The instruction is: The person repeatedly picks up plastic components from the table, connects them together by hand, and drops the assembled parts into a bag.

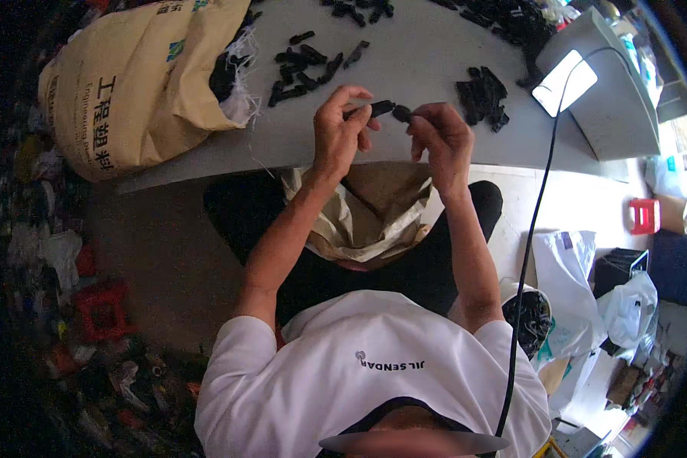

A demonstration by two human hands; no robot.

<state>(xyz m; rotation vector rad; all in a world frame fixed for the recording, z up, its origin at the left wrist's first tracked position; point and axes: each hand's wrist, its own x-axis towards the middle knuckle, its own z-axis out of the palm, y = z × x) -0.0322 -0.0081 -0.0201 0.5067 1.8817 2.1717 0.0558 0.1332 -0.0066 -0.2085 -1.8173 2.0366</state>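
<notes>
Over the near part of a grey table (412, 61), my left hand (339, 131) pinches a small black plastic part (382, 108) between thumb and fingers. My right hand (446, 139) has its fingertips closed on a second black plastic piece (402, 114). The two pieces almost meet end to end; whether they are joined I cannot tell. Left of my hands lies a loose pile of black parts (301, 70). Another pile of longer black pieces (481, 95) lies to their right. Below my hands, an open brown paper sack (382, 187) hangs between my knees.
A large tan sack (137, 91) spilling black parts lies at the table's left. More black pieces (511, 27) are heaped at the far right, by a grey box (611, 84) with a bright white panel. A black cable (538, 198) runs down past my right arm. A bucket (528, 317) stands right.
</notes>
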